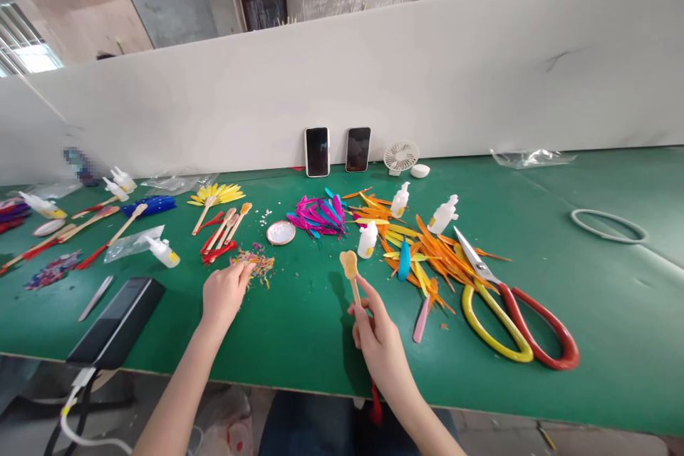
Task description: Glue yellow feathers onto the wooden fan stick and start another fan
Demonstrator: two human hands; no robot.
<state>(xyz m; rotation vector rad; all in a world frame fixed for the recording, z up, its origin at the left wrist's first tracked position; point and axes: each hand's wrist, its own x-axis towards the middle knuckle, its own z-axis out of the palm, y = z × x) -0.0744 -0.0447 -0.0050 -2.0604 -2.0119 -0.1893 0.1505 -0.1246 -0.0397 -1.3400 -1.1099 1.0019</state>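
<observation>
My right hand (377,331) is closed round a wooden stick (350,267) with a wide, rounded head, held upright above the table. A red tassel (376,406) hangs below that hand. My left hand (227,292) has its fingers pinched together at the edge of a pile of small multicoloured flakes (259,265); what lies between the fingertips is hidden. Behind the pile are several wooden sticks with red tassels (219,235) and a small round dish (281,232). Close to the right hand stand a white glue bottle (368,239) and a pink tweezer-like strip (422,319).
Large scissors (513,299) lie at right beside orange and yellow feathers (443,256). Purple feathers (320,216) lie mid-table. Two phones (317,152) and a small fan (401,156) stand against the white partition (240,107). A black power bank (117,320) sits near the left front edge.
</observation>
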